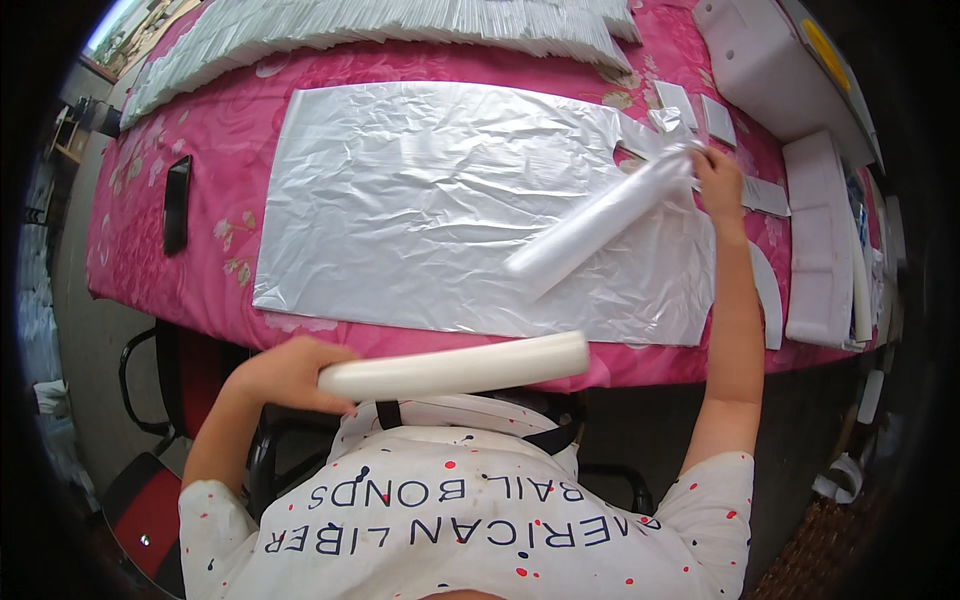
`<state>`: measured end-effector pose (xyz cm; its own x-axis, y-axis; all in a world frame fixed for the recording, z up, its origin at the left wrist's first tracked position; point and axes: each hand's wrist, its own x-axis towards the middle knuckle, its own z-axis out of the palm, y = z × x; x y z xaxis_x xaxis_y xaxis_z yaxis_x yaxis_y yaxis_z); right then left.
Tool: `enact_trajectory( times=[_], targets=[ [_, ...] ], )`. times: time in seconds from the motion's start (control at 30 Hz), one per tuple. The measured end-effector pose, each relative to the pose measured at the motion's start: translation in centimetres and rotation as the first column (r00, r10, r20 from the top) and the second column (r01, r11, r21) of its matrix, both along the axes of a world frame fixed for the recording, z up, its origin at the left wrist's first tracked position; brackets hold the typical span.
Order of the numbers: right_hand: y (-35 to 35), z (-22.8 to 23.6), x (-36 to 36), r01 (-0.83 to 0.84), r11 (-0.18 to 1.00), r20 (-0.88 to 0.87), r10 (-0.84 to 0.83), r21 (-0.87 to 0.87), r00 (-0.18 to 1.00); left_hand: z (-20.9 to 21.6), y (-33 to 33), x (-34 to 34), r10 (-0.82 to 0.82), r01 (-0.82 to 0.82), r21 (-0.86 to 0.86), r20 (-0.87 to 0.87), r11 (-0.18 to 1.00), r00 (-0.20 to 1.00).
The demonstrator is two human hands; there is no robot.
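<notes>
Currently, both hands are occupied: white roll [455, 370] near, plastic bundle [605, 222] beyond.
Nearest, the left hand [290, 373] is closed around the roll's left end, in front of the waist; the end grip presumably leaves the rest of its length free. The roll's long axis runs left to right, the free end pointing right and slightly away. Farther out, the right hand [720, 180] is nearly closed, gripping the bundle's far-right end, probably to control it from one point; the bundle slants over the silvery sheet [400, 210], free end pointing near-left, slightly blurred. Contact between the two cannot be determined. The sheet lies flat on the pink-covered counter [130, 255], apparently for full support. Stacked white bags [400, 25] line the far side.
</notes>
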<state>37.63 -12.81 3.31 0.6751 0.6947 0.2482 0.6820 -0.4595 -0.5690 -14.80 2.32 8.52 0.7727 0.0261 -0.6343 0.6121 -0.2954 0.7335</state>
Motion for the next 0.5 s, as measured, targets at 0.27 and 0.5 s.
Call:
enact_trajectory(
  times=[0.27,0.5],
  targets=[
    [9.6,-0.9,-9.9,-0.359,0.933,-0.162,0.356,0.011,0.92,-2.2,1.2,10.7,-0.402,-0.171,0.79,0.471,0.589,0.785],
    [12.0,-0.9,-10.3,-0.354,0.93,-0.317,0.307,-0.102,0.897,-5.9,-3.4,11.1,-0.671,0.104,0.752,0.506,0.651,0.542]
  ],
)
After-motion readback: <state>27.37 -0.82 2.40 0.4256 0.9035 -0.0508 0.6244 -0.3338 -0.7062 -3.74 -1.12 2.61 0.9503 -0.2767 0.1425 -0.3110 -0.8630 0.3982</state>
